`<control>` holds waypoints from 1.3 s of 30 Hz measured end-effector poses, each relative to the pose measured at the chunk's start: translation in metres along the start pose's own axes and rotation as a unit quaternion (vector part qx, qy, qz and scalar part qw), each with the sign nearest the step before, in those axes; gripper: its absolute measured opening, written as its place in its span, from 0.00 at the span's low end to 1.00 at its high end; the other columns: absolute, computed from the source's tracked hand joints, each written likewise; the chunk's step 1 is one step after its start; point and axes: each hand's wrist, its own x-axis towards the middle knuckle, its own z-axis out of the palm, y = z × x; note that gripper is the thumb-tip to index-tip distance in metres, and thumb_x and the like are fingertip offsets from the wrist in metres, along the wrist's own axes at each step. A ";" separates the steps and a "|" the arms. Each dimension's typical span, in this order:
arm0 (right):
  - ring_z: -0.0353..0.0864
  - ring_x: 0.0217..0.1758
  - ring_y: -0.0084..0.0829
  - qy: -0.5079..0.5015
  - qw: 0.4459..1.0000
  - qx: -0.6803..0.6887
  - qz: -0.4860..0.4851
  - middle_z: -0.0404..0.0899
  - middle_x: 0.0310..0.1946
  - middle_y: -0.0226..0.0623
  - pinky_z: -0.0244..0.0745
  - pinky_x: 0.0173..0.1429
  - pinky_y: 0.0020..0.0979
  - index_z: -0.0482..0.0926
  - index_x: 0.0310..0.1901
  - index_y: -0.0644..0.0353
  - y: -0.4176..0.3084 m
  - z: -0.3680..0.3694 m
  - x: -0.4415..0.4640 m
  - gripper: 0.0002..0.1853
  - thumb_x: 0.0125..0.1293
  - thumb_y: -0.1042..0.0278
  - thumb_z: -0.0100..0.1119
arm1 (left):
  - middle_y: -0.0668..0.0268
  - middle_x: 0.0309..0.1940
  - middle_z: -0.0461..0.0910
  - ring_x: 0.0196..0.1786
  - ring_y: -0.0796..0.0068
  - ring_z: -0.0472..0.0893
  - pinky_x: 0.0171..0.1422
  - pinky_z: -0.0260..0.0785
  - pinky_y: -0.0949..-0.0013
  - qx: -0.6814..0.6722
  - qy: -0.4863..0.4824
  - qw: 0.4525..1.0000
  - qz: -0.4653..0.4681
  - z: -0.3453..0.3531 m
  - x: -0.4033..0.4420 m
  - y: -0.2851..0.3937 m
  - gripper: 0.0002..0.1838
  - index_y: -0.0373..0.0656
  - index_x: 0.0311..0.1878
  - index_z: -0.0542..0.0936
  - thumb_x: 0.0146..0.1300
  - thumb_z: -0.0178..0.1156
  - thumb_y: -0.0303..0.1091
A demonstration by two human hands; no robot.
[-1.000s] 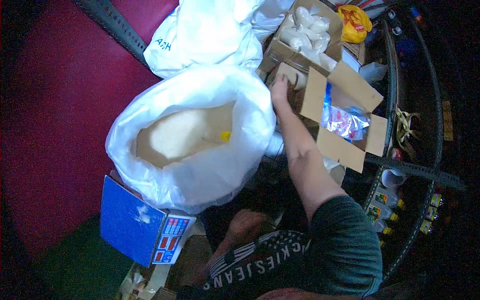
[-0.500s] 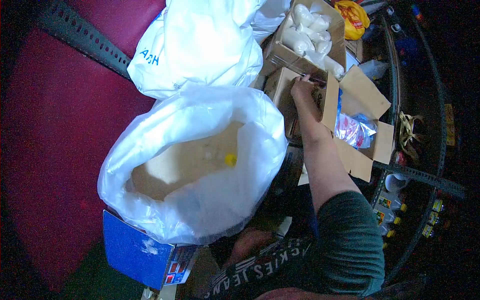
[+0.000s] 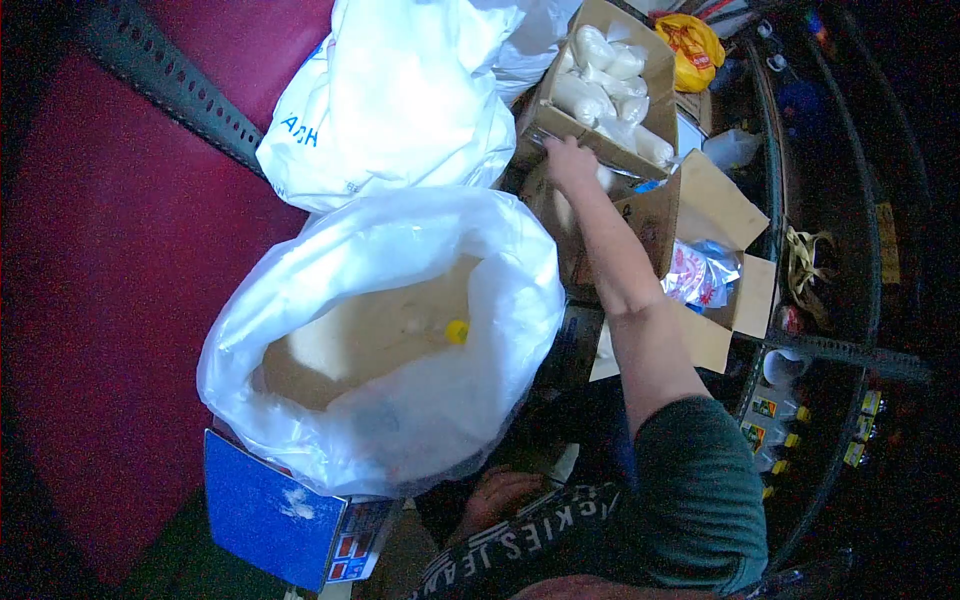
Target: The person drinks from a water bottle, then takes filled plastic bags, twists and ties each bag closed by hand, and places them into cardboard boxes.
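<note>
My right hand (image 3: 570,162) reaches to the top edge of a cardboard box (image 3: 640,225), its fingers curled at a box flap. Part of that box's inside shows around my wrist, with something whitish in it. Just beyond, a second cardboard box (image 3: 553,118) holds several clear bags of white contents (image 3: 600,80). My left hand (image 3: 500,495) rests low by my body, its fingers mostly hidden. Between my arm and the red wall stands a large open plastic sack (image 3: 240,330) of pale, fine-grained contents (image 3: 350,340). A yellow-capped clear item (image 3: 457,331) lies inside it.
A white printed sack (image 3: 400,100) stands behind the open one. A blue box (image 3: 265,510) sits below it. To the right are an open carton (image 3: 755,295) with shiny packets (image 3: 700,275), a yellow bag (image 3: 690,50), and metal shelving (image 3: 850,355) with yellow-capped bottles (image 3: 765,440).
My right hand has moved left and slightly up along the box. The box top that was closed under my hand now shows an opening. My left hand stays low.
</note>
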 end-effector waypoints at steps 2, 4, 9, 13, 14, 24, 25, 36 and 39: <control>0.75 0.51 0.50 0.046 0.993 0.105 -0.010 0.71 0.51 0.49 0.72 0.52 0.43 0.70 0.55 0.49 -0.019 -0.041 -0.007 0.23 0.55 0.67 0.54 | 0.61 0.40 0.80 0.43 0.62 0.79 0.50 0.67 0.57 0.001 -0.003 1.000 0.000 0.000 0.001 0.001 0.07 0.42 0.40 0.78 0.57 0.57 0.25; 0.76 0.50 0.47 0.091 0.974 0.207 -0.023 0.71 0.51 0.51 0.72 0.52 0.43 0.72 0.52 0.56 -0.025 -0.071 -0.013 0.23 0.52 0.66 0.58 | 0.61 0.40 0.80 0.43 0.62 0.79 0.50 0.67 0.57 0.004 -0.006 1.000 0.002 0.002 0.000 0.002 0.07 0.42 0.40 0.78 0.57 0.57 0.25; 0.77 0.45 0.38 0.165 0.792 0.584 -0.067 0.72 0.49 0.46 0.74 0.48 0.35 0.67 0.57 0.60 0.002 -0.109 -0.028 0.30 0.48 0.74 0.59 | 0.61 0.40 0.80 0.43 0.62 0.79 0.50 0.68 0.58 0.000 -0.004 1.000 0.000 0.004 -0.002 0.002 0.07 0.42 0.40 0.78 0.57 0.57 0.25; 0.74 0.46 0.37 0.286 0.598 0.748 0.027 0.69 0.48 0.41 0.77 0.45 0.39 0.60 0.61 0.55 0.026 -0.099 -0.020 0.33 0.52 0.76 0.60 | 0.61 0.40 0.80 0.43 0.62 0.79 0.51 0.68 0.58 -0.005 -0.004 1.000 -0.004 0.007 -0.003 0.004 0.07 0.42 0.40 0.78 0.57 0.57 0.24; 0.73 0.47 0.38 0.324 0.566 0.756 0.054 0.67 0.49 0.42 0.78 0.44 0.40 0.58 0.62 0.54 0.035 -0.086 -0.008 0.33 0.53 0.76 0.59 | 0.61 0.40 0.80 0.43 0.62 0.79 0.51 0.68 0.59 -0.005 -0.004 1.000 -0.004 0.007 -0.005 0.004 0.07 0.42 0.40 0.78 0.57 0.57 0.24; 0.62 0.63 0.41 0.287 0.274 0.886 0.239 0.52 0.66 0.47 0.60 0.63 0.48 0.36 0.69 0.50 0.065 -0.018 0.023 0.39 0.64 0.69 0.49 | 0.61 0.40 0.80 0.43 0.63 0.79 0.51 0.68 0.60 0.000 -0.002 1.000 -0.017 0.005 0.004 0.013 0.07 0.41 0.40 0.78 0.57 0.57 0.23; 0.60 0.64 0.41 0.302 0.295 0.880 0.217 0.52 0.66 0.47 0.58 0.64 0.46 0.36 0.69 0.51 0.056 -0.015 0.018 0.39 0.64 0.69 0.49 | 0.61 0.40 0.80 0.43 0.63 0.79 0.51 0.68 0.60 0.003 -0.003 1.000 -0.020 0.004 0.006 0.013 0.07 0.41 0.40 0.78 0.57 0.57 0.23; 0.47 0.72 0.41 0.141 0.704 0.662 -0.217 0.46 0.69 0.47 0.47 0.71 0.39 0.54 0.66 0.59 -0.057 -0.052 -0.226 0.31 0.62 0.71 0.53 | 0.60 0.40 0.80 0.43 0.63 0.79 0.51 0.68 0.62 0.016 0.012 0.998 -0.057 0.014 -0.004 0.048 0.08 0.41 0.40 0.78 0.57 0.56 0.22; 0.45 0.72 0.45 0.121 0.749 0.579 -0.298 0.46 0.69 0.47 0.45 0.71 0.39 0.59 0.64 0.57 0.006 -0.069 -0.291 0.27 0.63 0.69 0.52 | 0.59 0.39 0.79 0.43 0.62 0.78 0.50 0.68 0.65 0.036 0.025 0.997 -0.056 0.016 -0.005 0.061 0.09 0.40 0.40 0.78 0.57 0.55 0.20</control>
